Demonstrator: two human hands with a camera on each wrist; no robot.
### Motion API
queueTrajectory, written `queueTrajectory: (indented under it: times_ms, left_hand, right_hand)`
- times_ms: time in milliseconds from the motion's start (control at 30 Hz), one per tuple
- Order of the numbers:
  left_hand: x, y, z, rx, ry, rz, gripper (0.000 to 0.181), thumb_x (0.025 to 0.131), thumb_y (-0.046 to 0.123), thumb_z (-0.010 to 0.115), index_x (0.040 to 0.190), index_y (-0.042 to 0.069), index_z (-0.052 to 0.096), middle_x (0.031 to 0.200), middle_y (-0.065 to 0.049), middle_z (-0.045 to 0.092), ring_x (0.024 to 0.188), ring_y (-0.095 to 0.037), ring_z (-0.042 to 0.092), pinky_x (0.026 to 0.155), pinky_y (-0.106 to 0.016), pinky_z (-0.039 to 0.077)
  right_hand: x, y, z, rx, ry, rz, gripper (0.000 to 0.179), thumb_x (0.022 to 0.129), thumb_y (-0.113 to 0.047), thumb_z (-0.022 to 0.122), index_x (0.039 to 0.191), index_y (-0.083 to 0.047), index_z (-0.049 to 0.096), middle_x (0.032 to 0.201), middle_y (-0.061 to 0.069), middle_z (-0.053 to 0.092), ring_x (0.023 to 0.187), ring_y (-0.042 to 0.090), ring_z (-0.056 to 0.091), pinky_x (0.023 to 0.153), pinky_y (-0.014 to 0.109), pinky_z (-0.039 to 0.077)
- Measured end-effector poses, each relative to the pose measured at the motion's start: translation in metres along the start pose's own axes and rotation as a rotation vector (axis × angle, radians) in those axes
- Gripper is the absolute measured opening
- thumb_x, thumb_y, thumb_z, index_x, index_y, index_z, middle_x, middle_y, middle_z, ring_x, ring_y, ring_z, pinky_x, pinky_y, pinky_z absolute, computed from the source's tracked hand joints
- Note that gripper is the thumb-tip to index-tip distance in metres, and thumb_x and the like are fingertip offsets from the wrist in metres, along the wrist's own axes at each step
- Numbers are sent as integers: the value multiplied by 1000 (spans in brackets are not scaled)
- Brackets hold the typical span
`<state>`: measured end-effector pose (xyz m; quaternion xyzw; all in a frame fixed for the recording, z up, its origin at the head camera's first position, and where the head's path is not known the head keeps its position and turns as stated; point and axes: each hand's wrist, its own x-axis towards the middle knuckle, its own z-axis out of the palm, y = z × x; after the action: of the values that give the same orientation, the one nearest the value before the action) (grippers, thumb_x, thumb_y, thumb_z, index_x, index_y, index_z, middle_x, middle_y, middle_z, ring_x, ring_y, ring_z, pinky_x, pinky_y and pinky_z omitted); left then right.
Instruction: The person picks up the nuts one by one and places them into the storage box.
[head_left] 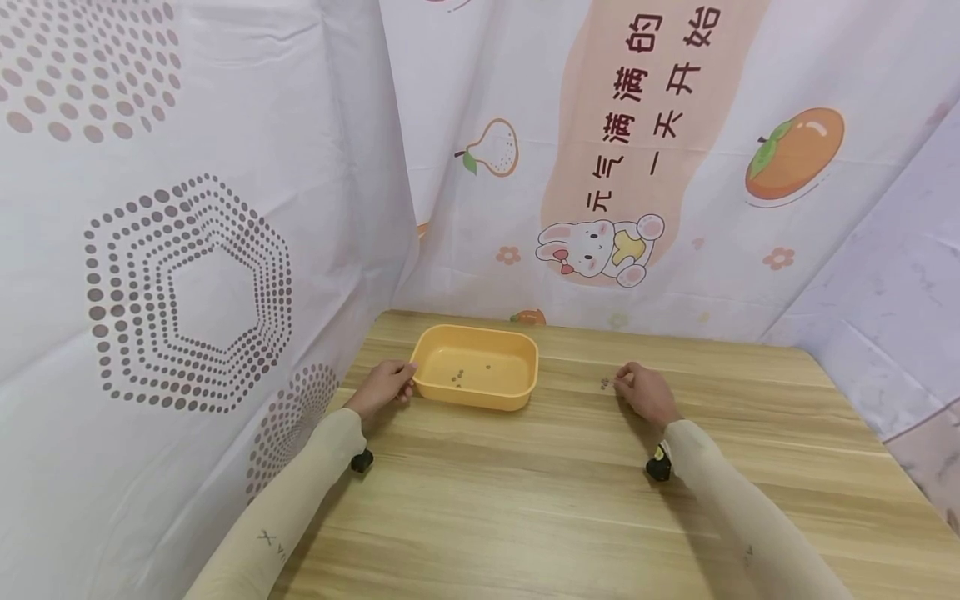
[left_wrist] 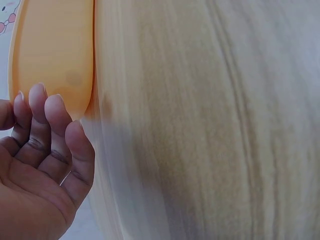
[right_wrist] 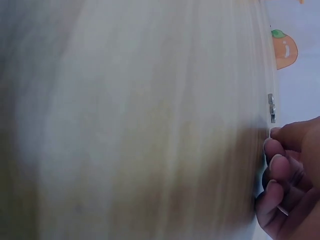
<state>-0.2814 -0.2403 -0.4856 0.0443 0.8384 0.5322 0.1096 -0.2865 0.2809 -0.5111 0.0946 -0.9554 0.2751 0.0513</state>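
Note:
A yellow plastic tray (head_left: 480, 398) with rounded corners stands on the table. Several small grey metal pieces (head_left: 460, 374) lie scattered on its floor. At the tray's left end, my left hand (head_left: 386, 386) holds the rim between thumb and fingers. In the left wrist view its curled fingers (left_wrist: 57, 115) lie along the outer wall. To the tray's right, my right hand (head_left: 645, 395) is lowered to the tabletop, thumb and index tips together beside a small cluster of metal pieces (right_wrist: 272, 109). I cannot tell whether a piece is between those tips.
The wood-grain table (head_left: 480, 500) ends at a white printed curtain (head_left: 480, 275) behind the tray. Another dotted curtain (head_left: 217, 300) hangs close along the left side, beside my left sleeve (head_left: 300, 475). Marble-patterned cloth (head_left: 885, 250) borders the right.

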Motion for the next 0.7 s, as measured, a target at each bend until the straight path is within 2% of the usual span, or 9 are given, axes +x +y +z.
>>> queueTrajectory:
  times_ms: [133,267,467,700]
  left_hand:
    - [0,0,0,-4,2,-3,40,111,34,48,95,1,64,79,-8,63,66,-15,59,60,-27,53]
    - [-2,3,0,9,16,-1,40,111,35,48,96,1,64,80,-8,64,67,-16,60,61,-27,53]
    - [-2,2,0,15,11,1,41,111,35,49,95,1,64,79,-8,64,66,-16,60,61,-27,53]
    - [-2,3,1,-5,9,-5,40,111,32,49,93,0,63,78,-8,63,66,-16,59,60,-27,53]
  right_hand:
    - [4,2,2,-21,-2,-47,27,103,-20,65,123,-1,65,72,3,64,58,16,54,55,36,45]
    - [8,0,2,-24,-11,-69,21,104,-20,64,119,-7,69,70,0,64,57,17,53,56,36,44]
    - [8,-3,3,-27,-38,-60,11,103,-18,65,107,-11,72,69,-2,62,59,17,51,56,35,41]
    - [8,-1,6,-16,-67,-36,12,104,-22,64,106,-13,71,67,-1,59,57,18,49,55,34,40]
